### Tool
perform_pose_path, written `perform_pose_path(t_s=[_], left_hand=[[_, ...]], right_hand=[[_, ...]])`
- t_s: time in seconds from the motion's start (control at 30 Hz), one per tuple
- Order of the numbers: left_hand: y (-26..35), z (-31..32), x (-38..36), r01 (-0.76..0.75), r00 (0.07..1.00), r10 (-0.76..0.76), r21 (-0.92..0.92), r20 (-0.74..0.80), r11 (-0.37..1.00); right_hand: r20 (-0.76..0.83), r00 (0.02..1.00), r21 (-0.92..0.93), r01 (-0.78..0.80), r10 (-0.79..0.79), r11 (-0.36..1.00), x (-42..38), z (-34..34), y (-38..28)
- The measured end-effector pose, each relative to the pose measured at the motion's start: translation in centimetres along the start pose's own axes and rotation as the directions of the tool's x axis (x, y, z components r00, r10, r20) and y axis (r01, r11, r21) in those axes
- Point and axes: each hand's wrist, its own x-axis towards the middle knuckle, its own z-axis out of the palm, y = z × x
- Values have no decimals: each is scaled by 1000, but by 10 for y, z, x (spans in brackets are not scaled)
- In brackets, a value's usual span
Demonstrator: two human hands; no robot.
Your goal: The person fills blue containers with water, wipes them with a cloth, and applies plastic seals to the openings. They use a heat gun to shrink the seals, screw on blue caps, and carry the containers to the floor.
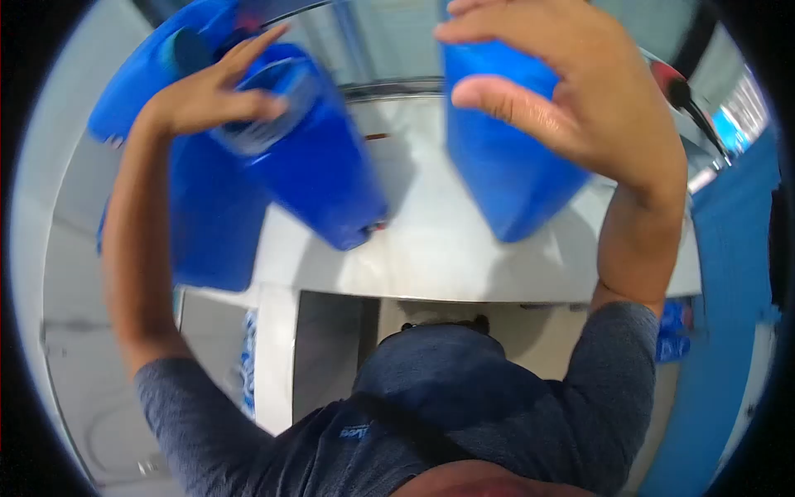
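Observation:
My left hand (197, 101) is open, its thumb and fingers apart, over the top of a blue plastic container (319, 182) with a pale greyish ring around its upper end. Behind that wrist stands a larger blue container (211, 215), and a teal round cap (186, 53) shows beside the hand. On the right, my right hand (580, 91) is raised with thumb and fingers spread, overlapping the top of another blue container (505, 178). That container's upper end is partly hidden by the hand. Nothing shows between the fingers of either hand.
The containers stand on a white countertop (414, 277) in front of a glass panel (397, 54). A small reddish-brown strip (377, 136) lies between them. A red and black object (675, 87) is at far right. Blue-and-white items (248, 356) sit below the counter at left.

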Motion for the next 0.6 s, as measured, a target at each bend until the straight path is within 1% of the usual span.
perform_pose_path(t_s=[0.03, 0.1, 0.13, 0.17, 0.2, 0.23, 0.27, 0.3, 0.33, 0.4, 0.47, 0.5, 0.53, 0.57, 0.6], left_hand=[[-3, -1, 10, -1, 998, -4, 73, 64, 997], [20, -6, 20, 115, 969, -145, 157, 198, 981], [21, -8, 26, 143, 955, -186, 191, 230, 971], [22, -11, 32, 186, 935, -245, 232, 257, 955], [24, -13, 40, 179, 934, -239, 230, 265, 956], [24, -16, 46, 233, 917, -288, 213, 278, 949], [24, -17, 46, 307, 889, -354, 197, 289, 931], [18, -12, 42, 310, 894, -367, 237, 256, 921], [7, -9, 42, 323, 892, -389, 278, 232, 905], [30, -11, 42, 454, 808, -500, 211, 311, 865], [40, -8, 43, 537, 756, -584, 232, 294, 811], [44, -7, 42, 578, 726, -624, 233, 290, 782], [49, -6, 43, 607, 703, -651, 234, 287, 759], [52, -4, 46, 628, 684, -671, 237, 285, 741], [54, -4, 47, 645, 668, -687, 238, 287, 727]], right_hand=[[-54, 998, -55, -46, 43, 997, -14, -20, 13], [-160, 979, -149, -153, 129, 977, -42, -60, 38], [-178, 944, -258, -317, 278, 912, -54, -80, 49], [-191, 887, -364, -462, 420, 809, -65, -99, 60], [-297, 853, -361, -516, 428, 777, -88, -110, 102], [-294, 825, -434, -566, 484, 701, -111, -131, 145], [-240, 788, -531, -596, 567, 603, -146, -156, 193], [-170, 745, -631, -585, 645, 509, -182, -174, 244], [-87, 677, -714, -554, 731, 428, -219, -187, 291], [-8, 491, -813, -510, 871, 280, -276, -201, 343], [42, 277, -878, -448, 960, 168, -347, -226, 419], [44, 312, -784, -579, 949, 226, -373, -229, 441], [115, 145, -688, -702, 983, 184, -344, -218, 409], [119, 111, -595, -787, 987, 160, -352, -211, 420], [172, 142, -580, -785, 975, 217, -360, -210, 431]])
